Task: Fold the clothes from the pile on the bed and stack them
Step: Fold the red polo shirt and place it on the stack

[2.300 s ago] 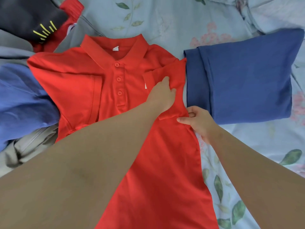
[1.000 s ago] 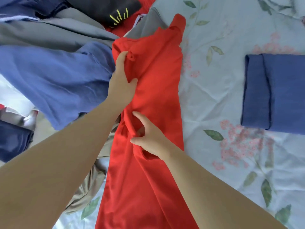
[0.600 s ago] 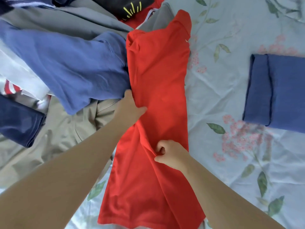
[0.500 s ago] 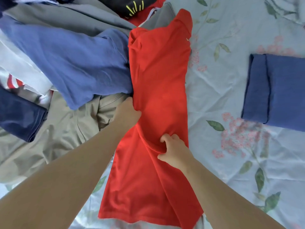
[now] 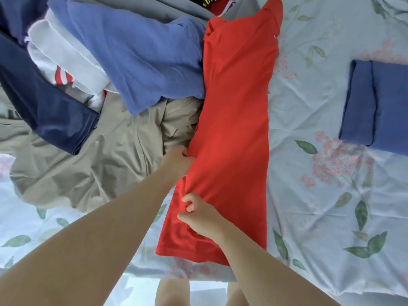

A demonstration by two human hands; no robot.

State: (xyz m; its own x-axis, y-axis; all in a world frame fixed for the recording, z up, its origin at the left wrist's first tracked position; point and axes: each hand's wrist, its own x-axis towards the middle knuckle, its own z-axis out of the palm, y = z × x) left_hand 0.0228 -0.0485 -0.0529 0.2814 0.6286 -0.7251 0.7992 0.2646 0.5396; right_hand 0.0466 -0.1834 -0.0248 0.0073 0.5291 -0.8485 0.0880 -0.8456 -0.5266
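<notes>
Head view, near first. Right hand at 6 o'clock, fingers curled, pinching the left edge of the red knit polo shirt low on its body. Left hand just above it, gripping the same edge, fingertips tucked out of sight in the cloth. Shirt lies as a long narrow strip from 6 toward 12 o'clock on the pale blue floral bedsheet, sides already folded in, hem nearest.

Risks, as judgement:
- Both hands sit on one edge, the right edge is free. A pull could skew the strip or drag out the tucked layers.
- Left edge touches the crumpled beige garment at 9 o'clock, so the left hand could snag beige cloth into the fold.
- Further up, the loose mid-blue cotton tee butts against the shirt at 11 o'clock. The collar end at 12 o'clock looks to rest on the pile, not flat, so the crosswise fold may come out lumpy or uneven.
- Folded dark blue garment lies at 3 o'clock, well apart. Carrying the shirt there one-sided could let it fall open.
</notes>
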